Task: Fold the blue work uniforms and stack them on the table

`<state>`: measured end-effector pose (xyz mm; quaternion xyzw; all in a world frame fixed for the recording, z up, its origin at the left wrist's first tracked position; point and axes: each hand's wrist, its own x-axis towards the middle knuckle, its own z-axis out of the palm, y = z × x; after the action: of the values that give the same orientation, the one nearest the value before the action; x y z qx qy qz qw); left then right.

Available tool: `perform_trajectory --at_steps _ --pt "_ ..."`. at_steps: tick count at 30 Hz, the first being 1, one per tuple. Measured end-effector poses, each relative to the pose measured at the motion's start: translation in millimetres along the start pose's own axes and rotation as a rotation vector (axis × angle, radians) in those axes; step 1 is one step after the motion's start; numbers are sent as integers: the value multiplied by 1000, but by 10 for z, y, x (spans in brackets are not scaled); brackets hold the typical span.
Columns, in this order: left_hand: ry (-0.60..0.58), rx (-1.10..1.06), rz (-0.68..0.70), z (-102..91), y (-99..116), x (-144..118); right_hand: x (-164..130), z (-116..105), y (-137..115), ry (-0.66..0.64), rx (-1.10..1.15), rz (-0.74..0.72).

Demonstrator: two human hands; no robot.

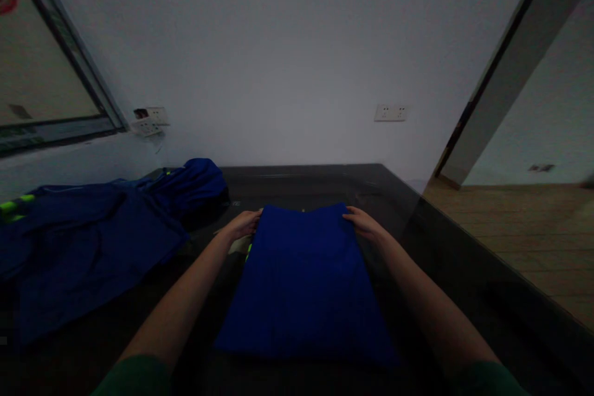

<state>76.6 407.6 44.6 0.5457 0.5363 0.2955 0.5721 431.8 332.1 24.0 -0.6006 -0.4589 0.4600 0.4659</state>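
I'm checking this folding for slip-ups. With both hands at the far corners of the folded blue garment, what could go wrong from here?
The left hand and right hand hold only the far corners of the folded blue garment, so lifting may let the layers sag open. The loose blue clothes lie close on the left and could get caught up. The dim light may hide creases.
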Motion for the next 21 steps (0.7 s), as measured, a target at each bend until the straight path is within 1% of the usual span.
perform_trajectory --at_steps 1,3,6,9,12,14,15,16,17,20,21 --pt "-1 9 -2 -37 -12 12 26 -18 -8 31 -38 -22" --pt "36 37 13 -82 -35 56 88 -20 -39 75 -92 -52" --pt "156 106 63 -103 -81 143 152 41 -65 186 -262 -116" --pt "265 198 74 -104 -135 201 129 112 -13 315 -436 -145" --pt "329 261 61 -131 -174 161 16 112 67 366 -417 -110" --pt "337 279 44 -184 -195 50 -110 59 92 365 -330 -68" --pt "312 284 23 -221 -208 -34 -191 22 92 335 -271 -40" --pt "253 283 -7 -261 -223 -134 -284 -17 87 281 -213 -11" --pt "162 274 -41 -302 -243 -246 -387 -53 79 207 -168 14" --pt "-176 188 -144 -386 -326 -606 -731 -116 60 -21 -99 61" --pt "-256 148 -174 -392 -358 -715 -839 -119 59 -78 -78 72"
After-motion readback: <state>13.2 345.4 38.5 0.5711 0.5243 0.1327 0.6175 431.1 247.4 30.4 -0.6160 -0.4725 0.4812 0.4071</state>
